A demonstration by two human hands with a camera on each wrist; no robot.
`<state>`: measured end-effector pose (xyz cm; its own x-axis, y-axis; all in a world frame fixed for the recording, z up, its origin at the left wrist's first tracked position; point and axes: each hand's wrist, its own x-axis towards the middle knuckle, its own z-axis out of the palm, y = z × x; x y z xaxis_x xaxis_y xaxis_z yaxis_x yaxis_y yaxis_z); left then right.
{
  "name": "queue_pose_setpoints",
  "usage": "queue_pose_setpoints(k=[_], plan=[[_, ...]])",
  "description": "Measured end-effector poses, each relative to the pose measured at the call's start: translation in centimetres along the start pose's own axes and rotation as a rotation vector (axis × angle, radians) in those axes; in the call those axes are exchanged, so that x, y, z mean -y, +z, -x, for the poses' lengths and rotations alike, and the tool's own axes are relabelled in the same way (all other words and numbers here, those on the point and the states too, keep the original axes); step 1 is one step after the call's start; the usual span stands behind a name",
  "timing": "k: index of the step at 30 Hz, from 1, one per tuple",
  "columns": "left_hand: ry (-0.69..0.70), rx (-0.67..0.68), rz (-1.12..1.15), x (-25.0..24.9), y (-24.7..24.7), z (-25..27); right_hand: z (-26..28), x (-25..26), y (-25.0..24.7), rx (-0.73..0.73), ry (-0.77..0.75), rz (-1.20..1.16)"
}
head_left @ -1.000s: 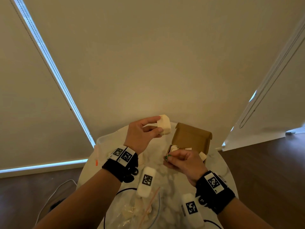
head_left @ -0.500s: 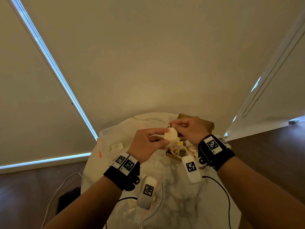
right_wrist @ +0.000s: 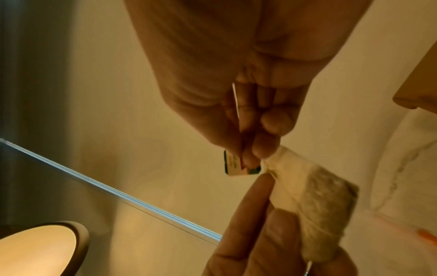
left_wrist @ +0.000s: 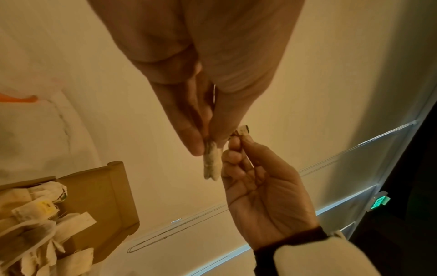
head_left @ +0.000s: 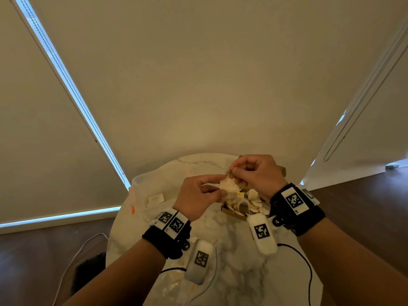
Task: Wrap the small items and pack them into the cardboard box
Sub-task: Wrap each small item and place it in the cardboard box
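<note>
My left hand [head_left: 217,185] pinches a pale tea bag [head_left: 229,188] by its edge above the round marble table [head_left: 231,241]. My right hand [head_left: 234,171] meets it from the right and pinches the small paper tag [right_wrist: 232,165] on the bag's string. In the left wrist view the tea bag [left_wrist: 212,162] hangs edge-on between my fingers, and the tag [left_wrist: 243,129] sticks up from the right hand. Just below and behind the hands stands the open cardboard box [head_left: 234,212], with several wrapped tea bags [left_wrist: 35,214] lying in it. My right wrist hides its far side.
A clear plastic bag [head_left: 150,188] with an orange mark [head_left: 132,209] lies on the table's left part. Another clear bag [head_left: 176,288] lies near the front edge under my left forearm. Thin cables cross the table front. A lit lamp shade [right_wrist: 40,248] shows low on the left.
My right hand has risen from the box's front edge to the tea bag and now pinches its tag. The left hand has brought the bag right, over the box.
</note>
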<state>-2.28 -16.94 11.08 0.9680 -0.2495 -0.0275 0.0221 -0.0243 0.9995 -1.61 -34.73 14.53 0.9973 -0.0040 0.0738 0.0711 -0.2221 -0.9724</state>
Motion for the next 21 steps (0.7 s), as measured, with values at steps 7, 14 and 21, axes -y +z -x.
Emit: queue_pose_setpoints(k=[7, 14, 21], plan=[[0.04, -0.022, -0.011, 0.1, 0.1, -0.4, 1.3, -0.1, -0.8, 0.109, -0.065, 0.208], [0.05, -0.001, -0.002, 0.3, 0.0, -0.6, 1.1, -0.8, -1.1, 0.066, -0.09, 0.394], [0.07, -0.004, -0.007, 0.6, -0.3, -0.8, 0.9, -1.2, -1.0, 0.055, -0.083, 0.432]])
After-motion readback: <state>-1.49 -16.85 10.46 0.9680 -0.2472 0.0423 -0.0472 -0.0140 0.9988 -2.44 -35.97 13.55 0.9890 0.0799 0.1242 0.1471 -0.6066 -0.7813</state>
